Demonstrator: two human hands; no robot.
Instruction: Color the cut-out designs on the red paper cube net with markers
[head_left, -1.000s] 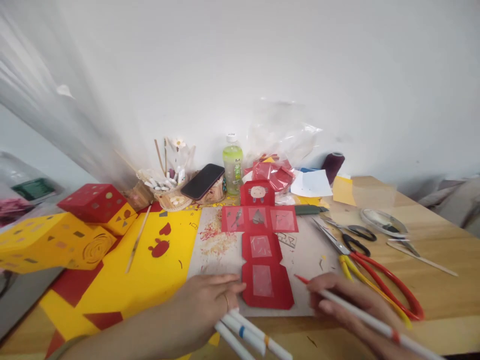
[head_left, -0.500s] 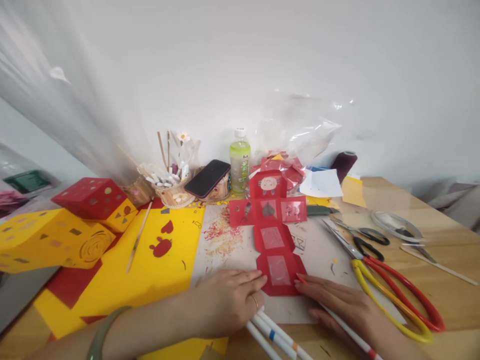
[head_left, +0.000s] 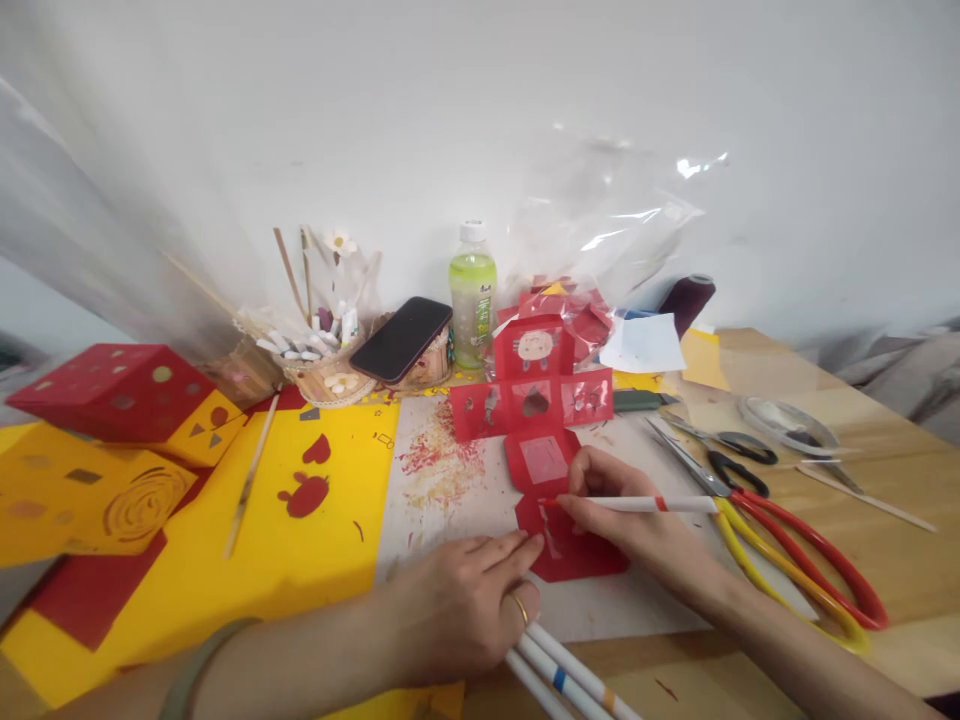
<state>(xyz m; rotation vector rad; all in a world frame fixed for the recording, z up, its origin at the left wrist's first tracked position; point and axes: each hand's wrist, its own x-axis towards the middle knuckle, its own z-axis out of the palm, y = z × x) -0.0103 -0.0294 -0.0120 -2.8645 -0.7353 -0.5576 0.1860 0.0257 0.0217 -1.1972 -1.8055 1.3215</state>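
A red cross-shaped paper box template lies unfolded on the worktable, with clear film over cut-out windows in its panels. My right hand pinches a white marker with a red band, its red tip at the top of the lowest panel's window. My left hand is closed around several white markers with blue and orange bands, their barrels pointing toward me. Its fingertips rest on the left edge of that lowest panel. My right hand covers part of the template's right side.
Large scissors with yellow and red handles lie at the right, near black-handled scissors. A phone rests on a basket beside a green drink bottle. Yellow paper and decorated boxes occupy the left.
My right hand has lifted off the template's lower right edge and brought the red marker's tip over the lowest panel. The marker now lies nearly level. My left hand stays on the edge.
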